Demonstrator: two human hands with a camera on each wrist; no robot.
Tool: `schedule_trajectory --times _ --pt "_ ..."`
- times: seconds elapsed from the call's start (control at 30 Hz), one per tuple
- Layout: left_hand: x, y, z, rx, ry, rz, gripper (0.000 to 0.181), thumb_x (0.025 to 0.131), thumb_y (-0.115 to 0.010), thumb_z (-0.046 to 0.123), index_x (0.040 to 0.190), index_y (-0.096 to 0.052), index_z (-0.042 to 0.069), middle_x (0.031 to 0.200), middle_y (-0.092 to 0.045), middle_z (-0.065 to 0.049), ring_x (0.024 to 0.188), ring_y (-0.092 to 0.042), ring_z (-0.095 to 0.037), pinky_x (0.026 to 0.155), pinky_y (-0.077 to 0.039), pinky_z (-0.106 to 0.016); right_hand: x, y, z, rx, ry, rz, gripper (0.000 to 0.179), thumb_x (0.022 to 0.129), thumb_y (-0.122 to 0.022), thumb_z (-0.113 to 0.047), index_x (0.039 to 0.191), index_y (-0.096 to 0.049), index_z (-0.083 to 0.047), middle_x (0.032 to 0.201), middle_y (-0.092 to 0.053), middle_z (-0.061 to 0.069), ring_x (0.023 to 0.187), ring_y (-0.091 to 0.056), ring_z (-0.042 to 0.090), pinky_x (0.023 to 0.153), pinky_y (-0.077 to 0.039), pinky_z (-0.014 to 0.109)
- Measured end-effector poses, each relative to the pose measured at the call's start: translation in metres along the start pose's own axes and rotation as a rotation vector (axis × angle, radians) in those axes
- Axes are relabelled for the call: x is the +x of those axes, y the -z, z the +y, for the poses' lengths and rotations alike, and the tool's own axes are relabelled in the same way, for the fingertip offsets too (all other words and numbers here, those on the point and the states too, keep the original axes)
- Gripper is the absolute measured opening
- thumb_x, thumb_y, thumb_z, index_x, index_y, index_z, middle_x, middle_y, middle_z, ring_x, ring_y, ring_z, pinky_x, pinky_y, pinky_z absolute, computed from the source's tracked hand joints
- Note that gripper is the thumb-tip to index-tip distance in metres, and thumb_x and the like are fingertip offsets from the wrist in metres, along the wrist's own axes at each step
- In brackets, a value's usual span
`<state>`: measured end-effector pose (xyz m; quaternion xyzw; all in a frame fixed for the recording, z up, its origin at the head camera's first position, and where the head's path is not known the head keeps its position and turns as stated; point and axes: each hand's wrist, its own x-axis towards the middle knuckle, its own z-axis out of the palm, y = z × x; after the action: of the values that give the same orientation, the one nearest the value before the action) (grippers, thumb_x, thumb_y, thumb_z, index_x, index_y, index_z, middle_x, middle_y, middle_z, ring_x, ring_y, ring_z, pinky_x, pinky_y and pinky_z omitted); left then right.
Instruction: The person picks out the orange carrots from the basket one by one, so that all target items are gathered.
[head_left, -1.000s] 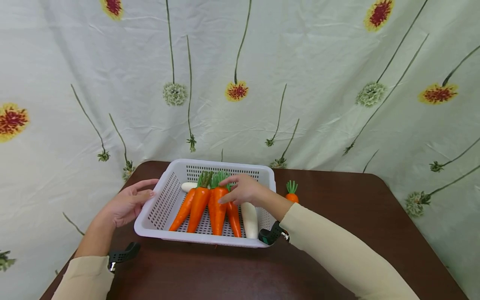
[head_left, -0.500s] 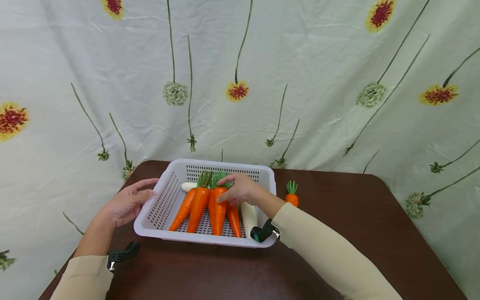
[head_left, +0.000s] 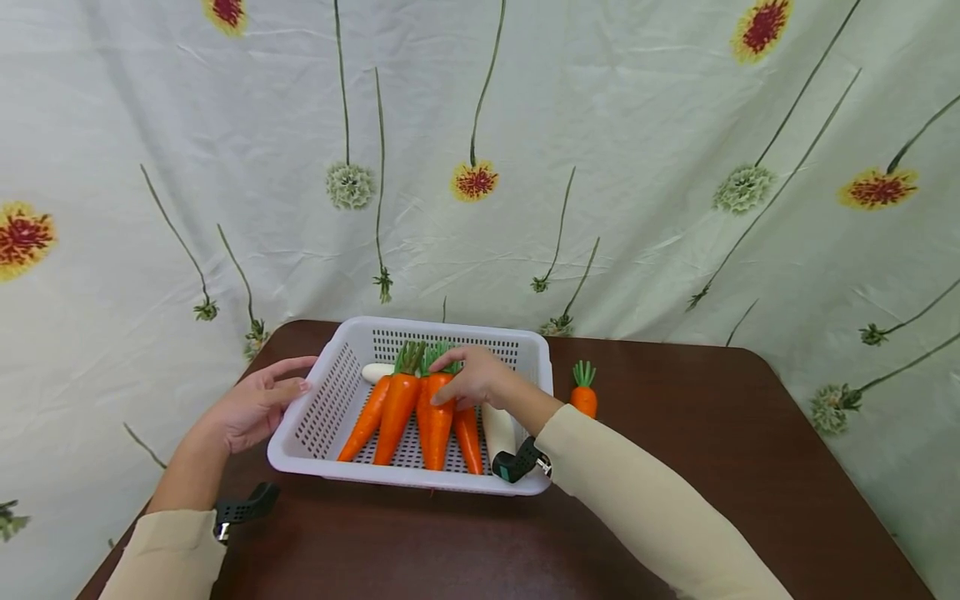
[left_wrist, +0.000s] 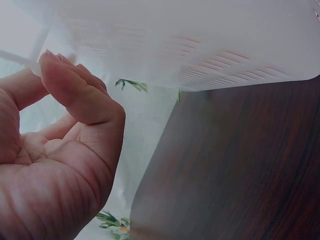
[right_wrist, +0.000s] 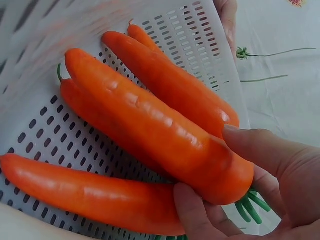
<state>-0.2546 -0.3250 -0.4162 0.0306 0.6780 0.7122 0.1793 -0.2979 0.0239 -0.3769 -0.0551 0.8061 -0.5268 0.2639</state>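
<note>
A white perforated plastic basket (head_left: 360,474) holds several orange carrots with green tops and a white radish (head_left: 498,433). At its left end my left hand (head_left: 258,410) grips the rim between thumb and fingers. The left wrist view shows that hand (left_wrist: 75,130) from below, fingertips at the basket's edge. Inside the basket, my right hand (head_left: 476,379) pinches the thick upper end of a carrot (right_wrist: 150,122) that lies over another one. Thumb and fingers sit on either side of it in the right wrist view. Its green top is partly hidden by the hand.
Another carrot (head_left: 583,398) lies on the dark brown table (head_left: 697,417), just right of the basket and partly behind the right sleeve. A second white piece (head_left: 377,372) shows at the basket's back left. A flowered cloth (head_left: 637,125) hangs behind the table.
My right forearm has shifted left and the right hand has edged slightly left along with it, thumb on the carrot. More of the carrot on the table shows. The left hand and basket stay put.
</note>
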Motion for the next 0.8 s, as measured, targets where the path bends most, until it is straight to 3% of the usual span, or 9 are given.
schedule_trajectory --times 0.37,0.8 --pt "0.0008 0.0011 -0.0005 0.000 -0.006 -0.008 0.055 0.107 -0.054 0.015 0.155 -0.030 0.019 0.118 -0.072 0.008 0.104 -0.074 -0.019 0.087 -0.062 -0.054 0.0007 -0.0002 0.0001 0.031 0.018 0.066 0.042 0.078 -0.086 0.003 0.116 -0.075 -0.011 0.124 -0.065 0.015 0.084 -0.073 0.023 0.083 -0.064 0.043" --pt "-0.0002 -0.0002 0.0006 -0.013 -0.005 -0.006 0.056 0.106 -0.054 0.014 0.156 -0.028 0.018 0.118 -0.072 0.008 0.105 -0.074 -0.019 0.087 -0.062 -0.053 -0.0029 0.0055 0.0030 0.111 0.039 0.057 0.043 0.081 -0.083 0.004 0.120 -0.073 -0.010 0.138 -0.055 0.018 0.086 -0.071 0.022 0.087 -0.063 0.047"
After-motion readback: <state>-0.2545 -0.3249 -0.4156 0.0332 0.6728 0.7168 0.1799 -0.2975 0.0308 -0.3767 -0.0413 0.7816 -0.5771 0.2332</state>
